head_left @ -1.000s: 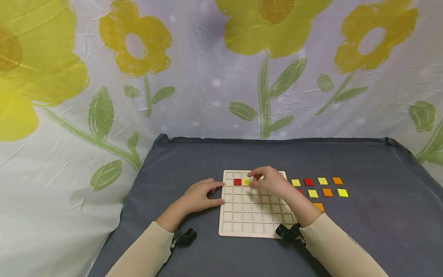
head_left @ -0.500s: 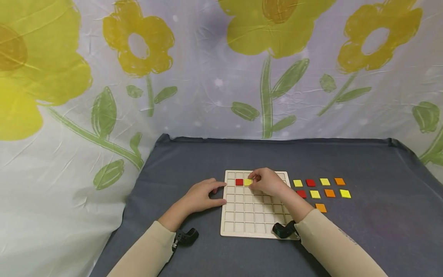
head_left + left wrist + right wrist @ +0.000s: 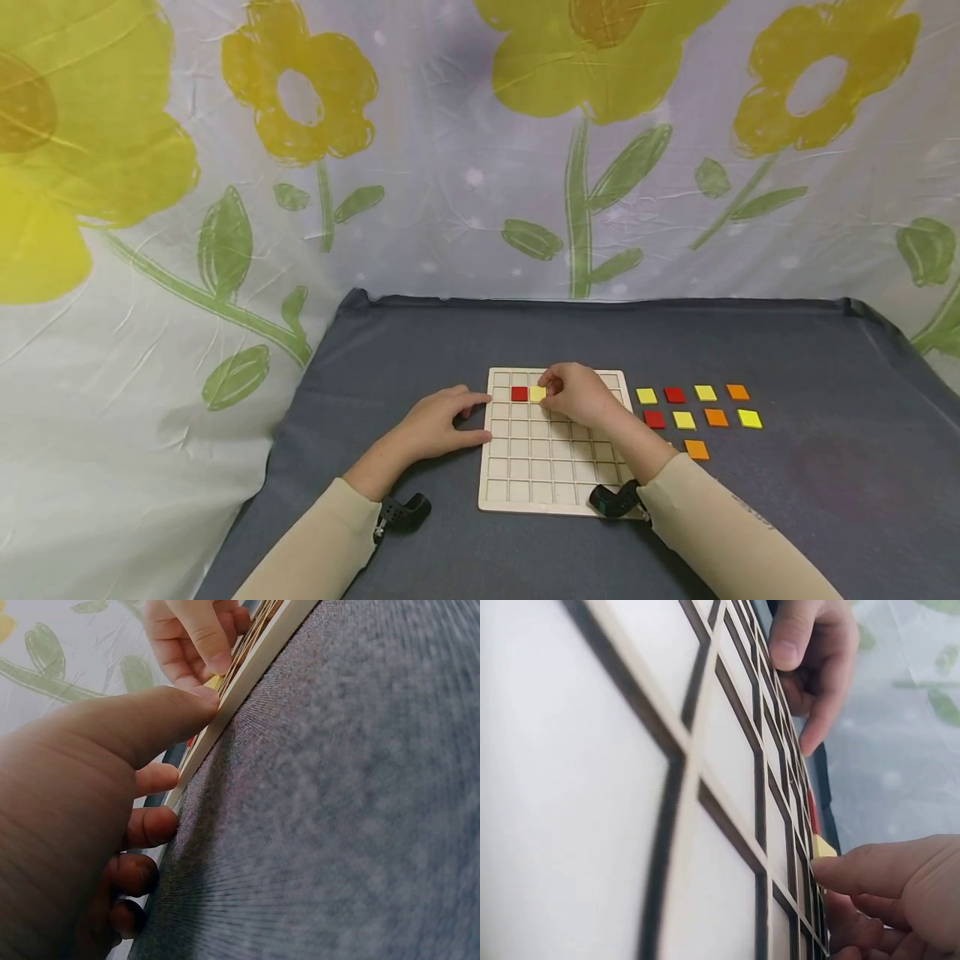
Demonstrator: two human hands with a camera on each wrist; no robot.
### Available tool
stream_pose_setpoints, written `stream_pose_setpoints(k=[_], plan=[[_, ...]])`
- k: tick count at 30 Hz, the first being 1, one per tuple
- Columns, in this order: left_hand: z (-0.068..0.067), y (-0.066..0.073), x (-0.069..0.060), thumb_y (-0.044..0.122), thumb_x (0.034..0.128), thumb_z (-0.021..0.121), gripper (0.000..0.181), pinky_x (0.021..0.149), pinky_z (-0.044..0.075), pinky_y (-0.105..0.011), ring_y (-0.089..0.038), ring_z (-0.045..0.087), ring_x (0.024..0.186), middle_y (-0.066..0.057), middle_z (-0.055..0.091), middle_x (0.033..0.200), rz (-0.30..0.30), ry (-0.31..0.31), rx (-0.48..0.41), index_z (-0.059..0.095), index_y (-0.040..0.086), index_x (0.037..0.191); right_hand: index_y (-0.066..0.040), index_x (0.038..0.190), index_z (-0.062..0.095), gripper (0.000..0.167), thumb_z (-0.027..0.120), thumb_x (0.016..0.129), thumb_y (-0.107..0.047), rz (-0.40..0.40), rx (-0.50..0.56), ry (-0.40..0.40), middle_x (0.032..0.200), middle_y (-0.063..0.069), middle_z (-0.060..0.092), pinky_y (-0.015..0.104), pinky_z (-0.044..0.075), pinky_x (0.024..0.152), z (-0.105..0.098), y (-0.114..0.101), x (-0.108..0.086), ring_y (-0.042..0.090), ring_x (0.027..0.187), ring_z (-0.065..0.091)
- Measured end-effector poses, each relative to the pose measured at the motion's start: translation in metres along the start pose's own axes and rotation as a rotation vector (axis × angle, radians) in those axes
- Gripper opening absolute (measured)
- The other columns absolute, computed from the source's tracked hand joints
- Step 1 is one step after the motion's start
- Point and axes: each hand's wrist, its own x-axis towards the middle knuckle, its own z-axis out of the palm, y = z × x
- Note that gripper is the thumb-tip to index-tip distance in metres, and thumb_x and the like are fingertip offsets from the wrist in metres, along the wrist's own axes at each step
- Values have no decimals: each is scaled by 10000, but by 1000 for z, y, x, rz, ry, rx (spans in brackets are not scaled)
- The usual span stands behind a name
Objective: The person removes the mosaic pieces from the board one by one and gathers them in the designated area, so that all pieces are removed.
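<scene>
A pale wooden grid board (image 3: 517,497) lies flat on the dark cloth. In its upper rows a red square tile (image 3: 519,394) sits beside a yellow square tile (image 3: 536,394). My right hand (image 3: 579,396) reaches over the board, thumb and forefinger pinching the yellow tile at its right side. The right wrist view shows the thumb against this yellow tile (image 3: 823,846), with the other fingers curled below. My left hand (image 3: 431,427) rests at the board's left edge, thumb and forefinger spread and touching the rim. In the left wrist view its thumb (image 3: 165,718) lies along that edge.
Right of the board lie loose tiles in rows: several yellow (image 3: 683,420), red (image 3: 674,395) and orange ones (image 3: 697,450). My right forearm (image 3: 637,442) hides part of the board's right side. A flower-printed curtain (image 3: 442,167) hangs behind the table.
My right thumb and forefinger have drawn together at the yellow tile, after standing wider apart a second ago. My left hand stays at the board's edge. The view has shifted slightly.
</scene>
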Motion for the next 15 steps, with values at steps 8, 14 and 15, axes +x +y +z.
stream_pose_setpoints(k=[8,14,15], plan=[[-1,2,0,480,925,750,570,627,330,-296,-105,391,679,43,483,855,-7,-7,-3,646,185,1401,-27,1065,719,235,806,847,-21,-17,-41,37,963,55,646,402,496,822,3,-3,-2,218,882,576],[0,1,1,485,923,752,572,625,333,-294,-101,397,683,52,482,855,-6,-4,7,648,184,1398,-14,1067,735,240,809,839,-16,-34,-71,52,965,60,669,403,511,826,4,-5,-1,216,887,599],[0,0,1,485,922,752,572,624,334,-295,-102,397,684,54,480,855,-6,-2,9,649,182,1397,-12,1069,738,242,808,838,-18,-38,-76,53,965,60,673,402,513,826,4,-5,-1,214,887,603]])
